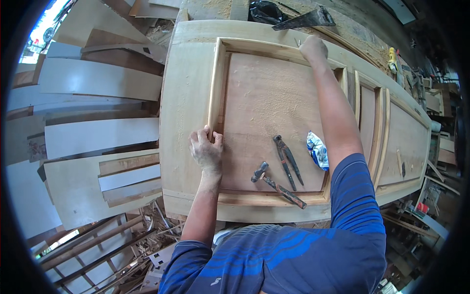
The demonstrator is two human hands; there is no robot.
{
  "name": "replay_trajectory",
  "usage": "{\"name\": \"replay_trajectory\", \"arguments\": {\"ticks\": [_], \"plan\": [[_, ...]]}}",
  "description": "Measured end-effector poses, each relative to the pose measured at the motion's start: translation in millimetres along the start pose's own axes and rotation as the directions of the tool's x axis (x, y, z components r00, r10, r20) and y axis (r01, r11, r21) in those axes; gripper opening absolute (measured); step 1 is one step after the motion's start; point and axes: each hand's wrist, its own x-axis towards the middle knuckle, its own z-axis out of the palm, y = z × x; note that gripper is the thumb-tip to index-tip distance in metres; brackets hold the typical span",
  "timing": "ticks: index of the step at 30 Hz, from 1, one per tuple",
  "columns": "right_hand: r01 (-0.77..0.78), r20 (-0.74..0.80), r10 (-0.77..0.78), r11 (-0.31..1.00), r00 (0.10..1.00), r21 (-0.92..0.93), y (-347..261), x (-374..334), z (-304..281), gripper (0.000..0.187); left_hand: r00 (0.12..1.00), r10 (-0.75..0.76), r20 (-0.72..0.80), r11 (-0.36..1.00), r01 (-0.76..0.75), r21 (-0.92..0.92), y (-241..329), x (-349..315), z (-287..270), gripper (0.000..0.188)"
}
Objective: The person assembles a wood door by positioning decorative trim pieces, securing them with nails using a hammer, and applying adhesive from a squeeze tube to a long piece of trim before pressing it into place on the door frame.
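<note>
A pale wooden door (188,88) with recessed panels lies flat before me. My left hand (205,149) is closed on a thin wooden moulding strip (214,88) along the left side of the largest panel. Stretched far forward, my right hand (314,49) is curled closed at that panel's far edge. A tiny thin piece shows by its fingers; what it holds is hidden. Dark pincers (288,161) and a hammer (279,186) rest on the panel. A crumpled blue and white packet (317,151) lies beside my right arm.
Beyond the door's far edge lie a dark saw blade (306,19) and a black plastic bag (267,12). Stacked boards (100,134) crowd the left. Sawdust is scattered over the panel. Small sticks (400,162) lie on the right-hand panel.
</note>
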Motion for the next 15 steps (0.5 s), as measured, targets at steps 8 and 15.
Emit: {"name": "replay_trajectory", "arguments": {"ticks": [8,15], "plan": [[0.298,-0.180,-0.243,0.646,0.953,0.703,3,-158,-31,0.018,0.986,0.101,-0.130,0.974,-0.125,-0.188,6,1,-12,0.030],[0.075,0.164,-0.445,0.471,0.880,0.879,9,-404,-25,0.012,0.748,0.128,0.651,0.460,0.537,-0.707,47,-75,-57,0.020]]}}
